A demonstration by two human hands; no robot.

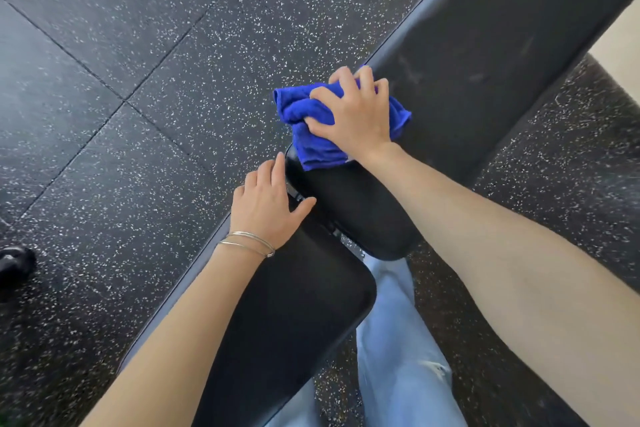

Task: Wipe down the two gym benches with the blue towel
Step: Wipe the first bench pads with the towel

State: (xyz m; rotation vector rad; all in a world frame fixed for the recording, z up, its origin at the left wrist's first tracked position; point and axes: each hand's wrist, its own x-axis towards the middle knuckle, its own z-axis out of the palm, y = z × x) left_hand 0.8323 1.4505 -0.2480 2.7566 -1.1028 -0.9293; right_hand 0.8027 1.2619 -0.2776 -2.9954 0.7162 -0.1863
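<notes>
Black bench pad (485, 45) runs diagonally w/ seat pad (294, 305) nearer. Step: wiping lower end of long pad. Right hand (353, 111), fingers clamped on bunched blue towel (311, 128), presses it at pad's edge. Left hand (266, 208), fingers apart, steadies seat. Next, prob.: sweep up the pad's length.
</notes>
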